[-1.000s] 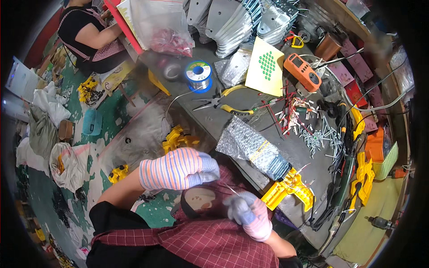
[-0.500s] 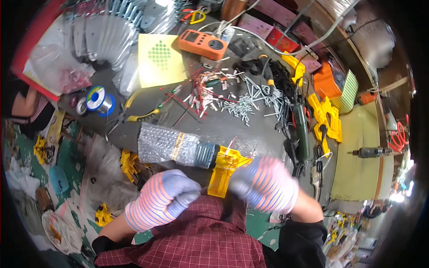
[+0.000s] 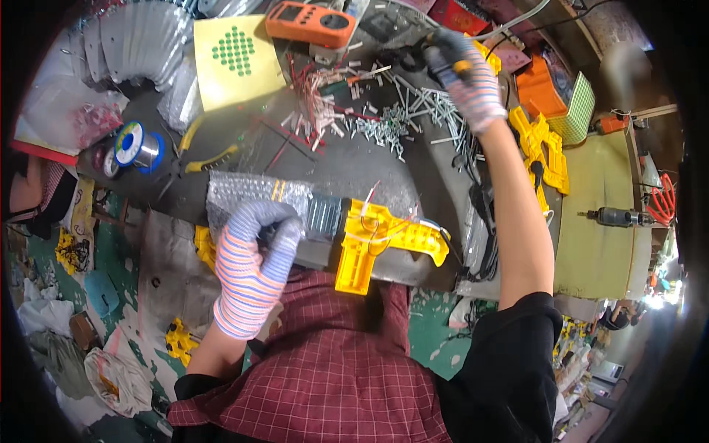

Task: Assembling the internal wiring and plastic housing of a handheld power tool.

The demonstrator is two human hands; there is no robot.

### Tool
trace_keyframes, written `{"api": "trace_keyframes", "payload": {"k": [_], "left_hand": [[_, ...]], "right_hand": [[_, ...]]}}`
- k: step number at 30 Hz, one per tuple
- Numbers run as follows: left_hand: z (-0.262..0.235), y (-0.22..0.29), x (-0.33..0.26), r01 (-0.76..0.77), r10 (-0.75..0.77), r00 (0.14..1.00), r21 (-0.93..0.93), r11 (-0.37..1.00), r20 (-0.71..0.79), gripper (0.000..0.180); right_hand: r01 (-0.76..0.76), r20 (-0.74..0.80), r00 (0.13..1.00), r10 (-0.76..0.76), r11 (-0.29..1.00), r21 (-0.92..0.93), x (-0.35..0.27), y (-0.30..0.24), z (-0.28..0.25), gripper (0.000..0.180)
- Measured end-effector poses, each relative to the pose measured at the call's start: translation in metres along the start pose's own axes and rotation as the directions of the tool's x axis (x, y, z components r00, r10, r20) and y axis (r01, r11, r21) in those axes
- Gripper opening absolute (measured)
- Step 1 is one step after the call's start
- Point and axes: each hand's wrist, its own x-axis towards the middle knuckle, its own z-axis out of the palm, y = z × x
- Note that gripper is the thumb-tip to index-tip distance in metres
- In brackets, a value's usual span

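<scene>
In front of me lies a yellow plastic tool housing half (image 3: 356,262), its handle pointing right, with thin red and white wires inside. A dark ribbed part (image 3: 323,215) adjoins its left side, next to a bubble-wrapped bundle (image 3: 225,193) with yellow bands. Over the bundle's near edge, my left hand (image 3: 255,262) in a striped glove is closed, thumb and forefinger pressed together; anything between them is too small to make out. My right hand (image 3: 476,92), gloved alike, reaches to the far right of the bench and is wrapped round a black and yellow tool handle (image 3: 461,60), partly blurred.
Loose screws (image 3: 384,133) and small wired parts (image 3: 317,103) cover the bench's middle. A solder spool (image 3: 139,148), yellow-handled pliers (image 3: 210,159), a yellow sheet (image 3: 236,63) and an orange meter (image 3: 310,23) sit farther left. More yellow housings (image 3: 543,151) lie right.
My right hand has left the yellow housing and gone far forward to the black and yellow handle. My left hand has risen over the bubble-wrapped bundle. The view has shifted.
</scene>
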Motion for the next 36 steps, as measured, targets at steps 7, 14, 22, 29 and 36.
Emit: {"api": "trace_keyframes", "payload": {"k": [7, 14, 22, 29, 36], "left_hand": [[0.013, -0.003, 0.005, -0.105, 0.105, 0.994, 0.234, 0.966, 0.015, 0.013], [0.027, 0.003, 0.004, -0.361, 0.363, 0.928, 0.454, 0.815, 0.088, 0.015], [0.032, -0.007, 0.003, -0.442, 0.445, 0.886, 0.531, 0.723, 0.13, 0.017], [0.033, -0.005, 0.004, -0.436, 0.437, 0.89, 0.512, 0.74, 0.126, 0.017], [0.037, -0.003, 0.003, -0.426, 0.413, 0.899, 0.514, 0.745, 0.147, 0.016]], "right_hand": [[0.193, -0.301, 0.913, -0.275, 0.942, -0.274, -0.153, -0.102, -0.005, 0.026], [0.315, -0.238, 0.91, -0.339, 0.94, -0.133, -0.185, -0.097, -0.005, 0.04], [0.295, -0.196, 0.924, -0.327, 0.939, -0.176, -0.183, -0.09, -0.006, 0.036], [0.308, -0.156, 0.929, -0.336, 0.935, -0.175, -0.184, -0.09, -0.006, 0.033], [0.32, -0.147, 0.927, -0.346, 0.931, -0.176, -0.185, -0.089, -0.008, 0.033]]}}
